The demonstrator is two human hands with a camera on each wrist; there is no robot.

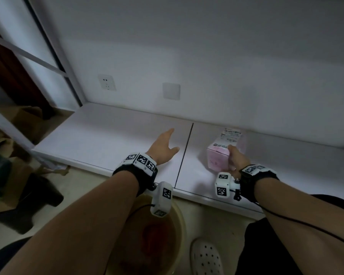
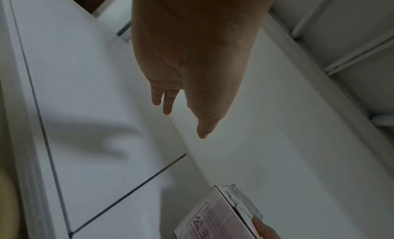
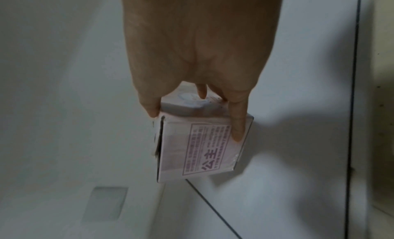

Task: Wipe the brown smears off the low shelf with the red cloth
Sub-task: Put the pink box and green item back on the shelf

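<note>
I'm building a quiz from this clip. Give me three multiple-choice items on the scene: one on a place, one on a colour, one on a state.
1. Where is the basin?
A. on the shelf
B. on the floor below the shelf edge
C. in the left hand

2. What colour is the box?
A. pink
B. green
C. black

3. What is the left hand doing?
A. gripping the box
B. holding a cloth
C. reaching open over the shelf

Answers:
1 B: the basin sits below the shelf edge.
2 A: the box is pale pink.
3 C: the left hand is spread and holds nothing; the right hand grips the box.
</note>
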